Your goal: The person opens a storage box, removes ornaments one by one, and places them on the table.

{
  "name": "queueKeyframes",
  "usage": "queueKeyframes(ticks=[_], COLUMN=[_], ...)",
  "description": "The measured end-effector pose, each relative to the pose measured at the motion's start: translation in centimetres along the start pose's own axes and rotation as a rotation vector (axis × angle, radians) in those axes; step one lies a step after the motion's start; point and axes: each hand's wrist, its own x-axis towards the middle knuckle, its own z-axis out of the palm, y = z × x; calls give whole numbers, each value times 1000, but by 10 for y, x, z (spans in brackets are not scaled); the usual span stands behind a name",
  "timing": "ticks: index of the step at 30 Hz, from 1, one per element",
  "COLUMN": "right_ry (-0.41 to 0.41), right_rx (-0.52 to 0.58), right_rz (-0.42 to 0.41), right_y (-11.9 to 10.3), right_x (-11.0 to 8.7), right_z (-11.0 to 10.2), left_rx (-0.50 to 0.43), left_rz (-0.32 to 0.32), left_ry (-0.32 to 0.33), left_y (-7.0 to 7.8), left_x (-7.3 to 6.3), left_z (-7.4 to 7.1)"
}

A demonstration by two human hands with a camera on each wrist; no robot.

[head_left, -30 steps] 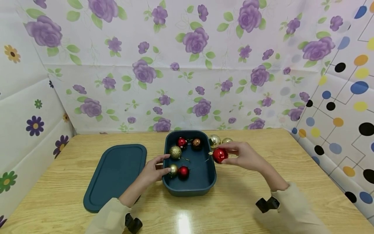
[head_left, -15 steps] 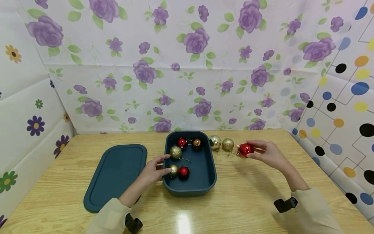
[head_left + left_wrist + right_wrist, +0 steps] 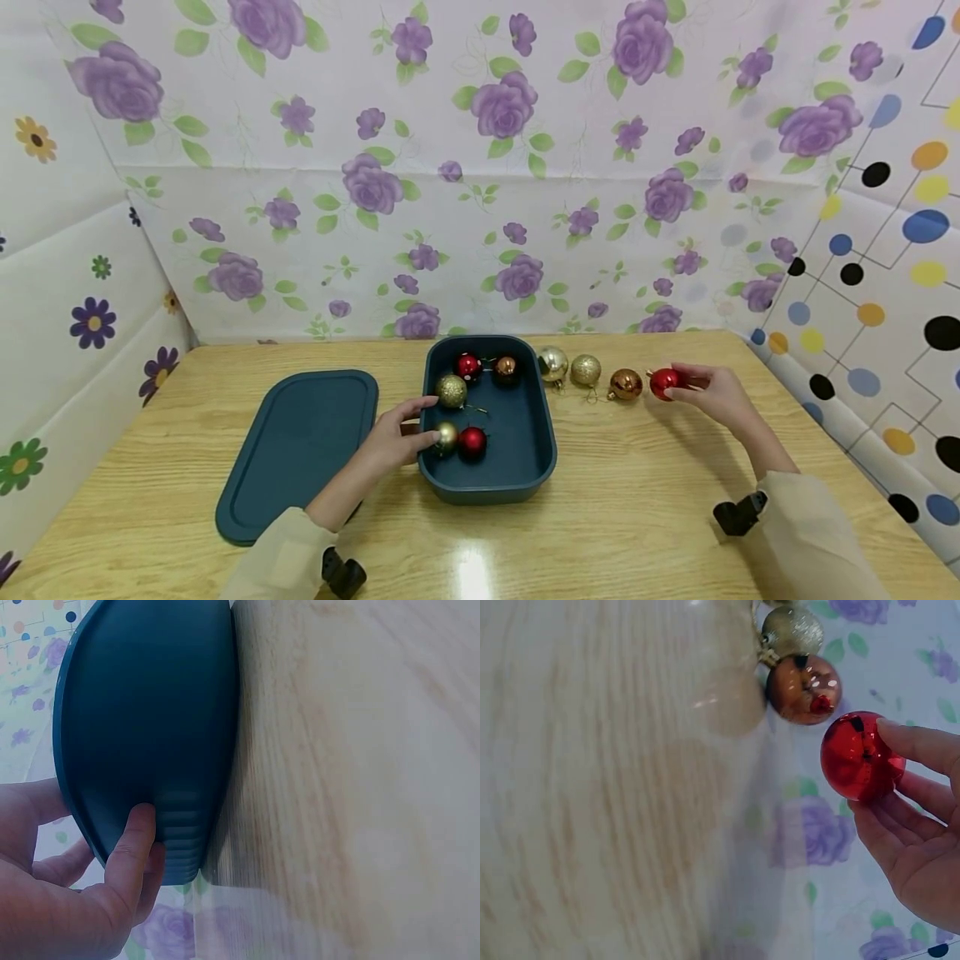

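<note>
In the head view my right hand point(image 3: 717, 397) pinches a shiny red Christmas bauble point(image 3: 664, 383) between thumb and fingers, just right of a copper bauble point(image 3: 626, 384). The right wrist view shows that red bauble point(image 3: 859, 757) at the fingertips, apart from the copper one point(image 3: 802, 688). My left hand point(image 3: 397, 433) grips the left wall of a dark blue box point(image 3: 487, 495), some fingers outside and others over the rim, as the left wrist view of the box point(image 3: 150, 697) shows. Inside the box lie several baubles, among them a red one point(image 3: 472, 442) and a glittery gold one point(image 3: 452, 391).
Left of the box a dark blue lid point(image 3: 300, 454) lies flat on the wooden table point(image 3: 600, 517). A pale gold bauble point(image 3: 553, 364) and a glittery gold bauble point(image 3: 586, 370) form a row with the copper one, right of the box. Flowered cloth point(image 3: 450, 250) hangs behind.
My right hand has carried the red bauble rightward, away from the box and past the gold and copper baubles, which came into sight. My left hand has stayed at the box wall.
</note>
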Motion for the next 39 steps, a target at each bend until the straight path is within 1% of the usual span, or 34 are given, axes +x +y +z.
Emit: queueKeyframes(ticks=[3, 7, 15, 23, 34, 39], right_ry=[5, -12, -52, -61, -69, -60], right_rx=[-16, -41, -38, -41, -17, -30], right_rz=[27, 63, 103, 104, 92, 81], right_y=[7, 15, 17, 17, 13, 12], right_x=[4, 9, 11, 12, 9, 9], right_z=[2, 4, 5, 5, 2, 0], left_rx=[1, 0, 3, -7, -7, -3], left_rz=[-1, -5, -7, -3, -2, -1], left_ry=[-1, 2, -4, -10, -9, -10], left_y=[0, 1, 2, 2, 4, 3], left_x=[0, -1, -2, -1, -3, -2], left_z=[0, 0, 1, 0, 0, 0])
